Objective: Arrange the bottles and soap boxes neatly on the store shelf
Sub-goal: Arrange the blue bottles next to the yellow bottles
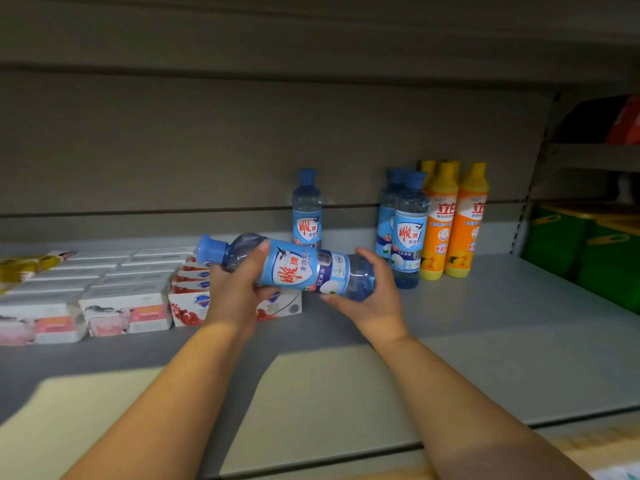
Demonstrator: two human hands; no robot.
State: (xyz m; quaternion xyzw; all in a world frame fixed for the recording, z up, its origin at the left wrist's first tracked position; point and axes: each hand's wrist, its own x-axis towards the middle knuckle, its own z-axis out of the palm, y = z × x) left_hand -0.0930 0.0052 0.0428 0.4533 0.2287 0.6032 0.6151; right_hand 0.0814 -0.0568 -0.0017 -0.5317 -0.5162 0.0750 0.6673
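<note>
I hold the blue bottle (304, 271) on its side over the shelf (485, 323), with its cap to the left. My left hand (239, 292) is curled round its part near the cap, and my right hand (370, 299) grips its bottom end. Behind it a single bottle (306, 213) stands at the back wall. At the right, two blue bottles (408, 230) stand just beside the orange bottles (450, 220). The soap boxes (128, 306) lie in rows at the left.

The left hand (239, 292) and right hand (370, 299) are bare, as are both forearms (180, 393).
</note>
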